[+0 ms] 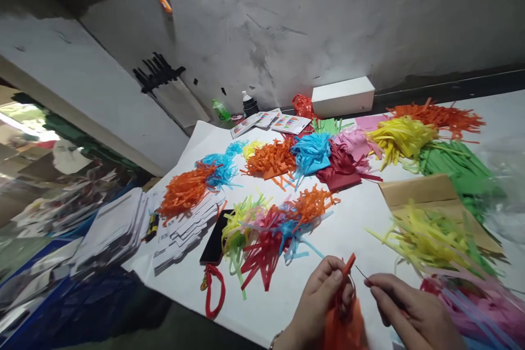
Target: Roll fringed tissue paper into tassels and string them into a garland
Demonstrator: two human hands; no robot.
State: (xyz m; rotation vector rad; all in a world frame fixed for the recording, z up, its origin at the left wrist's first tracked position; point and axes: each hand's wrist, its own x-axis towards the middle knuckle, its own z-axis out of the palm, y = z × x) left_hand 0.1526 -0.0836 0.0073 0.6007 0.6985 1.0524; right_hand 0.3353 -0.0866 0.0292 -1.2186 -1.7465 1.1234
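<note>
At the lower right of the head view, my left hand (322, 295) is closed round the top of a bundle of orange-red paper strips (344, 325), one strip end poking up above the fingers. The strips hang down past the hand, partly blurred. Just to the right, my right hand (410, 306) pinches a thin dark wire (361, 273) between thumb and fingertip. The wire's free end points toward the bundle, and I cannot tell whether it touches it. Nearest on the table are mixed coloured strips (266, 251) to the left and yellow strips (432, 235) to the right.
A row of fringed bundles, including orange (270, 158), blue (311, 153) and yellow (404, 136), lies across the white table (348, 219). A black phone (217, 238), a red strap (214, 295) and stacked cards (188, 229) lie left. A white box (343, 97) stands against the wall.
</note>
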